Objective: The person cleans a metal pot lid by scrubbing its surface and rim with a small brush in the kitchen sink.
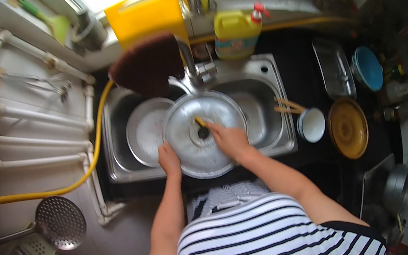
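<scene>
A large round metal pot lid (209, 156) with a dark knob in its centre lies over the middle of the double sink (289, 112). My left hand (169, 160) grips the lid's left rim, fingers closed on the edge. Over the lid, my right hand (229, 140) is closed on a small yellow sponge-like piece (199, 121), which presses near the knob. Most of that piece is hidden by the fingers. In the left basin sits a metal basin (140, 133) with whitish, sudsy-looking water, partly covered by the lid.
Behind the sink are a faucet (187, 56), a brown cloth (147, 66), a yellow cutting board (146, 15) and a yellow-green detergent jug (237, 34). On the right stand white bowls (312, 124), chopsticks (288, 105), a brown plate (348, 128), a metal tray (334, 66) and blue bowls (368, 68).
</scene>
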Available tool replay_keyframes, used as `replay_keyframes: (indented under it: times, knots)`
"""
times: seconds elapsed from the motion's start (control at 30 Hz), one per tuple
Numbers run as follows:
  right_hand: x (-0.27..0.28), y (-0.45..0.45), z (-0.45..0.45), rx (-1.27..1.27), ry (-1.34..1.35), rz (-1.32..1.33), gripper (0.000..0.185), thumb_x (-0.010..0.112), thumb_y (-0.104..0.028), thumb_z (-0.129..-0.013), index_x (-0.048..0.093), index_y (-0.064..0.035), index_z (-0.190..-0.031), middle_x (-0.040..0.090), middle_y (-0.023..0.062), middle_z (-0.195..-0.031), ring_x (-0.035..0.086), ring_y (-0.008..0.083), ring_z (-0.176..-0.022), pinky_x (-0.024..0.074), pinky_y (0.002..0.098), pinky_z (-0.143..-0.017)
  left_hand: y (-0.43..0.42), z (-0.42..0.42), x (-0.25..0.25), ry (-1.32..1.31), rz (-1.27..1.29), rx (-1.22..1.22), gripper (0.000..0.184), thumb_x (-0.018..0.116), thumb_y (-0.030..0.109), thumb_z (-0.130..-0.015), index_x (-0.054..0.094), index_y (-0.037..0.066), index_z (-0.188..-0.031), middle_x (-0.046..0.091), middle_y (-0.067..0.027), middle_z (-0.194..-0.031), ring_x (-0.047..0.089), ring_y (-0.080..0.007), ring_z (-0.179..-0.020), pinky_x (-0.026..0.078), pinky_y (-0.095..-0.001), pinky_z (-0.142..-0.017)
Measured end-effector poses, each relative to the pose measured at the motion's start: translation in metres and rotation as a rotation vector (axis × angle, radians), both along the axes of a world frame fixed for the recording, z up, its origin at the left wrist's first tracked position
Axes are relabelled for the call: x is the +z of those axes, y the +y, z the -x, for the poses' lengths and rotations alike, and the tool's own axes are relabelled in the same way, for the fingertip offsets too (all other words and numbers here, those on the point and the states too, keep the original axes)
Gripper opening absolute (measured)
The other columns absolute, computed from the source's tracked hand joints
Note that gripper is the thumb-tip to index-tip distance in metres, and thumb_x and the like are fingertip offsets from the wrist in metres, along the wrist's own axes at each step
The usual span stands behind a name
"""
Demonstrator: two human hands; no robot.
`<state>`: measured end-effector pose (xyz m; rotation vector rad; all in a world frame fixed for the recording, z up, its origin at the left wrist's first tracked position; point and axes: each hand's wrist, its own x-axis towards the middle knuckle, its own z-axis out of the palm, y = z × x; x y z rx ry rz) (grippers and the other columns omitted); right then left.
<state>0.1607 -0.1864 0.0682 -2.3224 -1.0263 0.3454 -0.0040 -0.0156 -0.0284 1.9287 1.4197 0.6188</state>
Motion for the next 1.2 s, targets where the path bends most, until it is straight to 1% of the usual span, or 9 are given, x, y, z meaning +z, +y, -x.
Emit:
replay_keyframes:
  times: [0.07,0.1,0.13,0.2,0.37,0.6,0.7,0.93,1.2]
  knots:
    - [0.004,-0.003,-0.001,0.005,-0.009,0.024,0.034,0.052,-0.031,-0.096,0.062,-0.0321,-0.128,0.066,0.0188,-0.070,0.065,0.0402,-0.062,0.0507,0.0530,-0.059,0.002,-0.005,0.014,-0.214,0.302,0.041,0.044,0.053,0.035,-0.099,0.059,-0.007,-0.090,0.061,-0.0164,-0.083,0.056,-0.0226,-0.082,0.045,-0.0399,-0.075]
    - [-0.003,-0.006,-0.002,0.012,-0.020,-0.004,0.034,0.050,-0.032,-0.096,0.061,-0.0320,-0.129,0.067,0.0186,-0.071,0.065,0.0401,-0.064,0.0509,0.0529,-0.060,0.008,-0.009,0.013,-0.365,0.519,0.096,0.044,0.054,0.036,-0.099,0.062,-0.007,-0.094,0.063,-0.0137,-0.087,0.056,-0.0197,-0.086,0.045,-0.0378,-0.077]
    - [0.004,-0.013,-0.001,0.013,0.010,0.054,0.034,0.050,-0.031,-0.096,0.061,-0.0314,-0.128,0.067,0.0183,-0.072,0.066,0.0399,-0.066,0.0510,0.0529,-0.062,0.009,-0.012,0.004,-0.546,0.614,0.110,0.046,0.056,0.037,-0.098,0.064,-0.008,-0.100,0.066,-0.0150,-0.093,0.057,-0.0198,-0.087,0.046,-0.0366,-0.077]
    - [0.023,-0.032,0.006,0.011,0.007,0.044,0.030,0.053,-0.033,-0.096,0.066,-0.0276,-0.123,0.069,0.0166,-0.077,0.066,0.0389,-0.069,0.0518,0.0502,-0.064,0.010,-0.010,0.004,-0.308,0.544,0.093,0.050,0.058,0.039,-0.097,0.065,-0.010,-0.103,0.067,-0.0172,-0.093,0.059,-0.0210,-0.086,0.047,-0.0368,-0.078]
    - [0.032,-0.054,0.008,0.074,0.026,0.140,0.030,0.050,-0.033,-0.097,0.065,-0.0279,-0.123,0.069,0.0159,-0.076,0.067,0.0384,-0.070,0.0517,0.0500,-0.064,0.005,-0.015,0.021,-0.255,0.420,0.048,0.054,0.056,0.041,-0.097,0.067,-0.011,-0.096,0.068,-0.0207,-0.086,0.062,-0.0265,-0.082,0.047,-0.0396,-0.078]
    - [0.022,-0.014,0.003,0.030,0.020,0.077,0.030,0.051,-0.032,-0.096,0.063,-0.0297,-0.123,0.069,0.0173,-0.078,0.067,0.0384,-0.073,0.0517,0.0501,-0.067,0.006,-0.012,0.002,-0.123,0.288,0.028,0.057,0.049,0.043,-0.099,0.068,-0.010,-0.094,0.068,-0.0277,-0.088,0.066,-0.0361,-0.082,0.048,-0.0432,-0.076]
    - [0.040,-0.054,0.012,0.041,0.053,0.116,0.028,0.049,-0.034,-0.097,0.064,-0.0287,-0.120,0.069,0.0153,-0.076,0.067,0.0392,-0.072,0.0512,0.0511,-0.067,-0.002,-0.017,0.031,-0.137,0.278,0.031,0.056,0.048,0.043,-0.099,0.068,-0.009,-0.092,0.068,-0.0280,-0.088,0.066,-0.0367,-0.083,0.048,-0.0439,-0.076]
    - [0.016,-0.007,0.001,0.028,-0.019,0.038,0.029,0.050,-0.035,-0.098,0.065,-0.0269,-0.121,0.070,0.0151,-0.080,0.067,0.0365,-0.071,0.0515,0.0483,-0.065,0.001,-0.013,0.005,-0.129,0.209,-0.013,0.058,0.048,0.044,-0.099,0.068,-0.010,-0.089,0.068,-0.0280,-0.084,0.066,-0.0386,-0.080,0.048,-0.0454,-0.076]
    - [0.029,-0.054,0.012,0.018,0.039,0.107,0.028,0.050,-0.034,-0.098,0.065,-0.0281,-0.121,0.069,0.0153,-0.075,0.067,0.0367,-0.068,0.0512,0.0495,-0.062,-0.001,-0.015,0.018,-0.106,0.239,0.037,0.056,0.048,0.042,-0.099,0.067,-0.010,-0.088,0.068,-0.0276,-0.083,0.066,-0.0395,-0.081,0.047,-0.0463,-0.075]
